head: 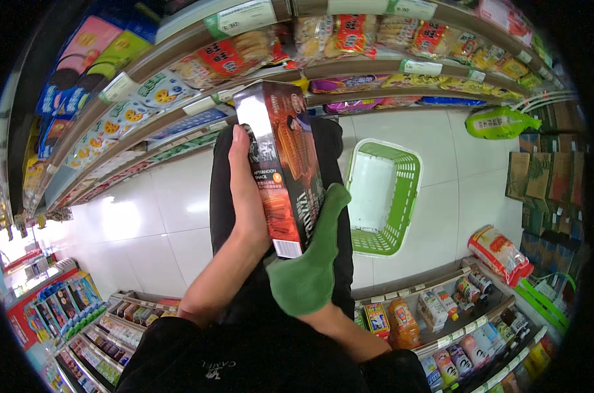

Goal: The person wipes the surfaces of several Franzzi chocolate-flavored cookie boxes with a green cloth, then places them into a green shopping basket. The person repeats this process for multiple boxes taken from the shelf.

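A tall dark snack box with red pictures of biscuit sticks stands tilted between both hands, in front of my black-trousered legs. My bare left hand presses along its left side, thumb upward. On the box's lower right, my right hand, covered in a green cloth or glove, grips the side and lower corner. The covering hides the fingers of that hand. Right of my legs, a green and white plastic shopping basket rests on the tiled floor; no goods show in it.
Shelves of packaged biscuits and snacks curve across the top and left. Behind me, lower shelving holds bottles and cartons. Cardboard boxes are stacked at the far right, near a green bag and a red and white sack.
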Demonstrator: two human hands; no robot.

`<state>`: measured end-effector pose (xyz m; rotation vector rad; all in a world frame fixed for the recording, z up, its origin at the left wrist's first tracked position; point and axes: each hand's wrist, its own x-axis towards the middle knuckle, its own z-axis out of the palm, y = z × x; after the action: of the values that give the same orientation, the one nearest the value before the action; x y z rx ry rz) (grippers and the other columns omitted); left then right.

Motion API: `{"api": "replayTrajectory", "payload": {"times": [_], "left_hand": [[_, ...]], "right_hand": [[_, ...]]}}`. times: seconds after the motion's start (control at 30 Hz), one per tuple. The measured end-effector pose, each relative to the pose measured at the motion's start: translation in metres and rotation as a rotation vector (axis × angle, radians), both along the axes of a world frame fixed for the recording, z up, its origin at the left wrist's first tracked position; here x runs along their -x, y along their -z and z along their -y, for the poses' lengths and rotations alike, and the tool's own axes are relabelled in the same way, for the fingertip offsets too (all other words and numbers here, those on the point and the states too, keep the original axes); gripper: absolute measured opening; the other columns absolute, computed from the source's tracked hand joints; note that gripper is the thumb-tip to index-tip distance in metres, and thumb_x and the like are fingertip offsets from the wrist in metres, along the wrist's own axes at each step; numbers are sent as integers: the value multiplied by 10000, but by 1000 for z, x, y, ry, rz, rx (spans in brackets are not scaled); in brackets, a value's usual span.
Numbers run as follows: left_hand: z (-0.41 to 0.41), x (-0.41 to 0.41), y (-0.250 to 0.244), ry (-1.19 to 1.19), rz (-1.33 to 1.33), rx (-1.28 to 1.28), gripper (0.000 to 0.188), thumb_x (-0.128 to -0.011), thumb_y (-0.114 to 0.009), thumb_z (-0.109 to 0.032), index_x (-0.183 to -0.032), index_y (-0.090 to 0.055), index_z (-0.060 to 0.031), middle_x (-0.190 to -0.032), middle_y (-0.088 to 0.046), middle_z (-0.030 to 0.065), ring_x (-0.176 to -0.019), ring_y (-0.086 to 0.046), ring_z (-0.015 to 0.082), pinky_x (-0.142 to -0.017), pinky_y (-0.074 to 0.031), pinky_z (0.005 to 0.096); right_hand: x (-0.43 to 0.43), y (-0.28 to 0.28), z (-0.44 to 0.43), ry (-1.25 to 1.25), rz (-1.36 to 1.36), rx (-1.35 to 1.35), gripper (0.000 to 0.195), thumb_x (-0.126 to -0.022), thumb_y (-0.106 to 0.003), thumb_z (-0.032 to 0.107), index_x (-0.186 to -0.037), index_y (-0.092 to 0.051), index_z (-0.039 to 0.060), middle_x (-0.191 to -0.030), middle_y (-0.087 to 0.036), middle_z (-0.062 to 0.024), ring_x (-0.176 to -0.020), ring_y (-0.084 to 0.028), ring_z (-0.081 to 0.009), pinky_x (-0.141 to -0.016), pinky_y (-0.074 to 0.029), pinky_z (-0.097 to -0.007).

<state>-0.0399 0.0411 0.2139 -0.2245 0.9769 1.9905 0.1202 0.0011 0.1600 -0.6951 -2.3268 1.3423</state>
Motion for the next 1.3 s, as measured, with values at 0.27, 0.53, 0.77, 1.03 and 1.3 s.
{"api": "replayTrajectory", "payload": {"times": [0.27, 0.53, 0.77, 1.03, 1.3], "left_hand": [[-19, -51, 55, 269, -117, 8, 542, -888, -627, -252, -1313, -400, -3, -1159, -550, 99, -997, -572, 191, -874, -481, 334], [-65, -104, 72, 735, -1281, 361, 890, -636, -846, -292, -1303, -343, 17, -1166, -440, 227, -1126, -453, 412, -967, -397, 430], [-80, -93, 83, 904, -873, 154, 574, -720, -799, -259, -1156, -508, -28, -951, -614, 114, -855, -621, 201, -740, -507, 328], [-83, -88, 99, 971, -1317, 32, 421, -637, -767, -88, -989, -543, -27, -953, -577, 104, -841, -628, 266, -736, -517, 346], [-103, -122, 159, 1000, -1620, 253, 481, -622, -707, -21, -1055, -498, -42, -981, -527, 117, -895, -607, 324, -728, -534, 407]], "right_hand": [[-18, 14, -95, 457, -466, 930, 532, -923, -517, 261, -1367, -382, -1, -1267, -511, -126, -1134, -519, -223, -1011, -393, -362], [-80, 38, -157, 628, -649, 1057, 471, -974, -454, 305, -1344, -391, 21, -1262, -520, -172, -1046, -595, -291, -839, -536, -401], [-105, 45, -173, 917, -556, 691, 397, -943, -498, 242, -1255, -485, -4, -1128, -605, -163, -929, -642, -248, -788, -549, -352], [-163, 40, -179, 1093, -903, 888, 489, -940, -458, 411, -1289, -486, 69, -1279, -534, -133, -1140, -534, -310, -996, -426, -467], [-163, 107, -140, 1057, -403, 1259, 508, -947, -446, 473, -1297, -478, 106, -1218, -563, -65, -1075, -558, -256, -928, -464, -402]]}}
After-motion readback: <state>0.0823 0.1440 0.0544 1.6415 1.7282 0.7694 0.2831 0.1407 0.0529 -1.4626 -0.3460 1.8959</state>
